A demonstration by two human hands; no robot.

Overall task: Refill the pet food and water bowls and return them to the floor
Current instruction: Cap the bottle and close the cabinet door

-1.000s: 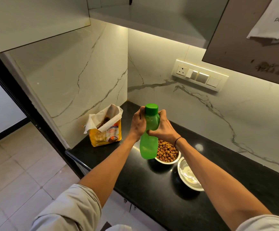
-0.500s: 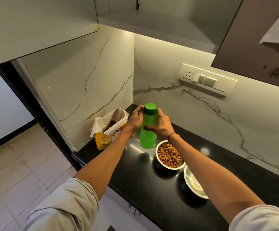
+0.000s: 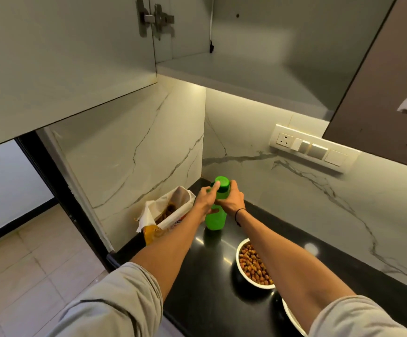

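A green water bottle (image 3: 215, 220) with a green cap (image 3: 223, 184) stands upright near the back corner of the black counter (image 3: 209, 288). My right hand (image 3: 231, 201) grips its neck. My left hand (image 3: 206, 199) has its fingers on the cap. A white bowl (image 3: 238, 254) full of brown kibble sits on the counter in front of the bottle, under my right forearm. Only the rim of a steel bowl (image 3: 291, 319) shows at the lower right; my right arm hides its contents.
An open yellow pet food bag (image 3: 166, 212) stands against the marble wall left of the bottle. An open wall cupboard (image 3: 246, 69) hangs overhead, with a switch panel (image 3: 311, 148) on the back wall. The counter edge drops to a tiled floor (image 3: 27, 276) on the left.
Both hands carried the bottle away from above the bowls towards the back corner and lowered it to the counter. My view has tilted upward, showing the cupboard.
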